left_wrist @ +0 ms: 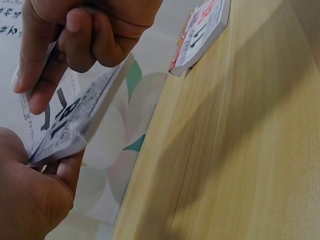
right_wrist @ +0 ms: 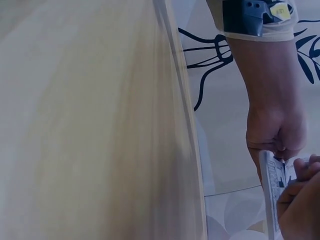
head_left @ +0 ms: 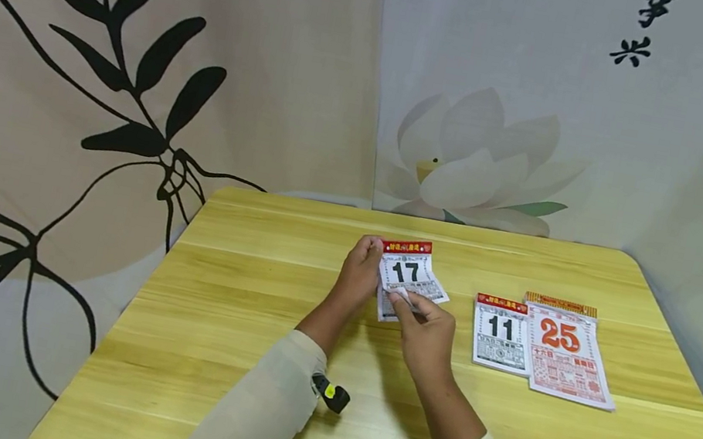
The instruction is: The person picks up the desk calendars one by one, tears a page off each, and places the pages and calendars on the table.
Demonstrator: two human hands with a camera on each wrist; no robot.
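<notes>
Left hand (head_left: pixel 359 272) grips a red-topped white paper calendar pad (left_wrist: pixel 82 112) while right hand (head_left: pixel 428 337) pinches its lifted "17" sheet (head_left: pixel 409 272).

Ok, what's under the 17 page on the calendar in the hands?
Under the 17 page, the left wrist view shows a page marked 18, atop a thick stack of sheets. What's printed on the sheets beneath is covered.

From here the tabletop (head_left: pixel 181 346) looks like smooth, grained wood with a soft sheen, the calendar pads (head_left: pixel 404 270) matt paper, the backdrop (head_left: pixel 291 83) and sleeves (head_left: pixel 258 407) lightly creased matt cloth, the wrist cameras (head_left: pixel 333 397) plastic
</notes>
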